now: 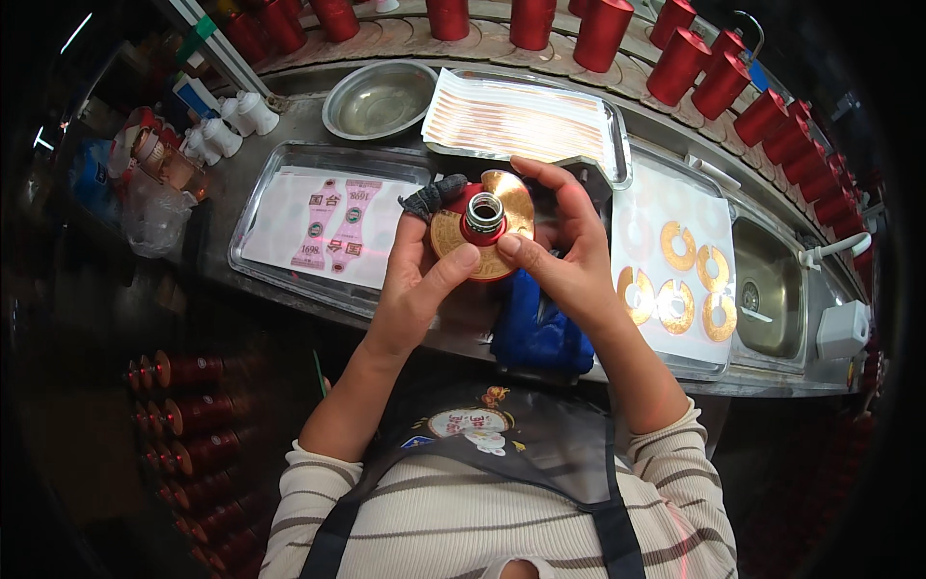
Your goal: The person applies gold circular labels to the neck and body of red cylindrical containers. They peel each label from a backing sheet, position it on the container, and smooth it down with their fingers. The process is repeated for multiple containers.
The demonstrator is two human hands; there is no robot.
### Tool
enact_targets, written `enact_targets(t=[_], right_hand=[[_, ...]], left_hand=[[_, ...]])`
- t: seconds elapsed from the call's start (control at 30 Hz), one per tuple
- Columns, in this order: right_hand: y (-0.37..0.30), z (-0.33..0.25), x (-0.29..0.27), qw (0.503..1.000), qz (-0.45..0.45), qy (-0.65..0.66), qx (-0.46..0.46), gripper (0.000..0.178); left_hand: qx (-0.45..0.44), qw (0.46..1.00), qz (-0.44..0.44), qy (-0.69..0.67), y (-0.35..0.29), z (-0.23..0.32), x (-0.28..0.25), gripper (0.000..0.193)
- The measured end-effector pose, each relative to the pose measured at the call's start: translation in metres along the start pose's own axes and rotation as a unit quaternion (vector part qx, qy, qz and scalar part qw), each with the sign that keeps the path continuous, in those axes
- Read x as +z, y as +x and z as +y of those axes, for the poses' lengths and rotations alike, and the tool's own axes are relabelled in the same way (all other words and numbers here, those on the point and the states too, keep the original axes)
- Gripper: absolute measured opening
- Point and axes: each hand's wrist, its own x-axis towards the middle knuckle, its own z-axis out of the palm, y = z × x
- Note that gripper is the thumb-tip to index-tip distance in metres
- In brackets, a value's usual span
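Observation:
Both hands hold a red bottle [474, 200] before my chest, its open silver-rimmed mouth facing up. Around its neck lies a gold C-shaped label [453, 246], and one end of it curves up at the far right side. My left hand [417, 275] grips the bottle's left side, thumb pressed on the label. A dark grey cloth [424, 198] sits at the left fingers, seemingly wrapped about them. My right hand [569, 256] has its thumb on the label near the neck; its index finger is raised beside the lifted end, and the other fingers are partly hidden.
A steel tray [253, 265] bears pink labels; another [709, 372] bears gold C-shaped labels. Behind are a strip-covered sheet [521, 116], a metal bowl [379, 99] and a conveyor [482, 43] with red bottles. A sink [770, 289] lies right, a blue object [542, 328] below my hands.

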Motion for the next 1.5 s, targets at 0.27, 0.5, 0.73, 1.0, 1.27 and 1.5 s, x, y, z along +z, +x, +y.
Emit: enact_targets(t=[0.27, 0.5, 0.73, 1.0, 1.27, 1.5], right_hand=[[-0.001, -0.008, 0.0, 1.0, -0.023, -0.005, 0.013, 0.069], [-0.001, -0.005, -0.001, 0.999, -0.023, -0.031, -0.008, 0.07], [0.0, 0.0, -0.007, 0.999, -0.033, -0.022, 0.004, 0.071], [0.001, -0.006, 0.0, 0.999, -0.017, -0.044, 0.014, 0.071], [-0.002, -0.011, 0.007, 0.994, 0.0, -0.107, 0.007, 0.069], [-0.001, -0.008, 0.009, 0.994, -0.001, -0.112, -0.023, 0.065]], left_hand=[[0.001, 1.0, 0.002, -0.019, -0.003, -0.004, 0.003, 0.067], [-0.018, 0.999, 0.046, -0.018, -0.001, -0.001, 0.015, 0.07], [0.01, 0.999, 0.038, -0.008, -0.001, -0.005, 0.015, 0.073], [0.015, 0.999, 0.02, -0.023, -0.001, -0.009, 0.008, 0.071], [-0.001, 0.999, -0.001, -0.055, -0.001, -0.007, -0.004, 0.059], [0.008, 0.999, -0.001, -0.042, 0.0, -0.004, 0.003, 0.066]])
